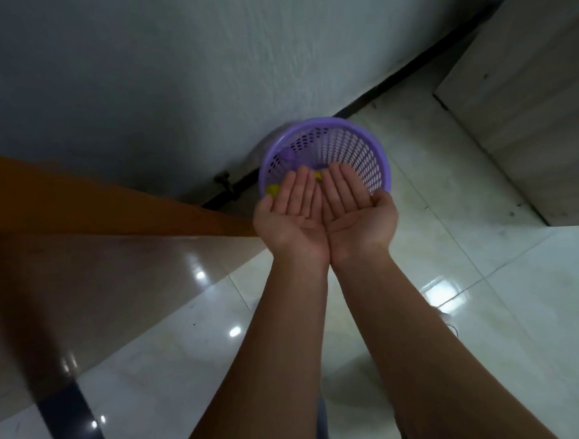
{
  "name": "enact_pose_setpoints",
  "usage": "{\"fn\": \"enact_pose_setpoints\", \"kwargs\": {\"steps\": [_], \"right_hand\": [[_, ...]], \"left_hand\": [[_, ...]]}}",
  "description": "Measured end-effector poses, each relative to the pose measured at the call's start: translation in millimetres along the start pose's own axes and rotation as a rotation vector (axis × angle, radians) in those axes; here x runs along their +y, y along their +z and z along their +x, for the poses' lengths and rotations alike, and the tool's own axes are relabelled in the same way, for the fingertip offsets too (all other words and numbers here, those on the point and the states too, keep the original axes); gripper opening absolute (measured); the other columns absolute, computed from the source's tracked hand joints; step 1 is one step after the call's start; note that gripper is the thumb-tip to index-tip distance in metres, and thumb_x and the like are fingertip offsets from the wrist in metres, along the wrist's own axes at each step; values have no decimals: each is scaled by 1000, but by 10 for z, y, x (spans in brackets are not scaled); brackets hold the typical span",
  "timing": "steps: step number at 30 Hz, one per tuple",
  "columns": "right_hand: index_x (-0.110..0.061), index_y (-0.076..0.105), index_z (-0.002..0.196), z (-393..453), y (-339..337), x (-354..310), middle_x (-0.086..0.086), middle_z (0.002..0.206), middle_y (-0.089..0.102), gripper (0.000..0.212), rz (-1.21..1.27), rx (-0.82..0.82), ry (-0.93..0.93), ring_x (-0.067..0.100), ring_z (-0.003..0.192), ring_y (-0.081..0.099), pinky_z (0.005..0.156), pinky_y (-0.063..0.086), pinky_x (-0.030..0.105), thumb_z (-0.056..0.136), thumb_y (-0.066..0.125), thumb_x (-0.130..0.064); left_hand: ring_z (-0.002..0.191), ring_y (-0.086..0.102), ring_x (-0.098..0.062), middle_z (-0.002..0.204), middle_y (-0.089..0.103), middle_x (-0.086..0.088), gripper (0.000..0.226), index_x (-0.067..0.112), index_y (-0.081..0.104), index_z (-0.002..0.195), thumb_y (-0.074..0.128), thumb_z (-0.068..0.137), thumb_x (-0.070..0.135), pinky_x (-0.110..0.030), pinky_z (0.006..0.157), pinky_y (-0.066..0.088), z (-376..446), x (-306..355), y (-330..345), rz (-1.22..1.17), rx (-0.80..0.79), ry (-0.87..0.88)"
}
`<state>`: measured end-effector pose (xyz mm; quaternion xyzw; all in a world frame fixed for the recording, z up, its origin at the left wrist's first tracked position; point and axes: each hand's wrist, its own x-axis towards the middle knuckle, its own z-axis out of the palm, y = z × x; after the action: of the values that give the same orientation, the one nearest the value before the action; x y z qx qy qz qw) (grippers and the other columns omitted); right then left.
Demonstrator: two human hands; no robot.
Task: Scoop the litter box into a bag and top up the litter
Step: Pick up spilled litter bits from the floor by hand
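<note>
Both hands, left hand (293, 215) and right hand (355, 208), palms up, side by side, fingers (300, 191) straight, holding nothing, over purple perforated basket (361, 147) on tiled floor (489, 292) at 12 o'clock, against wall (170, 74).

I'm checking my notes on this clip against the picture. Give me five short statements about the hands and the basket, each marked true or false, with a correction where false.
1. Both hands are held palm up, side by side. True: the left hand and right hand lie open with their inner edges touching.
2. The right hand grips a scoop. False: its fingers are straight and hold nothing.
3. The basket is purple with perforated walls. True.
4. The basket stands on the orange surface. False: it stands on the tiled floor, by the wall.
5. The hands are held over the near side of the basket. True.
</note>
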<state>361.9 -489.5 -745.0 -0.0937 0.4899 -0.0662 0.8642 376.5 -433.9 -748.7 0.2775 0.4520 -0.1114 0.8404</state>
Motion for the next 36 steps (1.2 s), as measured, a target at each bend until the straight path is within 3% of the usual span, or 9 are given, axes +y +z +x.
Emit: {"fn": "enact_pose_setpoints", "kwargs": {"steps": [5,12,18,24,28,31,36], "right_hand": [[1,68,102,431,-295,207,18,114,70,57,-50,55,29,24,101,68,99,48,33,103,23,-33],[3,68,108,824,-367,414,17,113,71,56,-118,101,21,26,112,65,108,44,37,103,25,-32],[0,69,101,1053,-364,436,11,98,71,51,-240,154,6,24,105,64,107,44,35,103,28,-32],[-4,67,97,1211,-468,452,11,102,68,44,-309,167,18,24,115,61,110,41,35,102,32,-30],[-2,66,105,1273,-527,498,14,113,66,43,-372,161,23,24,119,59,112,39,37,102,34,-31],[0,63,114,1286,-525,494,16,119,65,48,-425,157,31,25,118,60,111,40,38,103,36,-38],[-5,65,102,1280,-483,411,11,107,67,51,-449,169,64,23,114,61,108,43,36,101,37,-48]], "left_hand": [[96,71,-26,107,73,-18,47,-4,65,113,31,102,27,-35,102,50,438,-144,-298,62,64,-19],[103,67,-25,120,68,-20,48,-2,64,114,29,104,30,-31,95,50,810,-126,-393,152,115,-25],[107,63,-25,127,65,-18,47,-1,60,124,30,104,30,-32,97,47,954,-194,-351,211,137,-37],[110,58,-23,135,59,-17,54,0,55,133,27,106,38,-29,92,42,1078,-274,-381,322,119,-76],[101,60,-20,134,58,-18,61,0,54,134,23,106,45,-27,85,45,1148,-321,-391,376,135,-84],[107,57,-22,136,56,-18,60,1,52,136,23,107,43,-30,92,43,1173,-346,-372,413,141,-93],[123,55,-26,131,59,-16,55,3,56,131,25,106,40,-32,103,41,1198,-388,-325,447,119,-78]]}}
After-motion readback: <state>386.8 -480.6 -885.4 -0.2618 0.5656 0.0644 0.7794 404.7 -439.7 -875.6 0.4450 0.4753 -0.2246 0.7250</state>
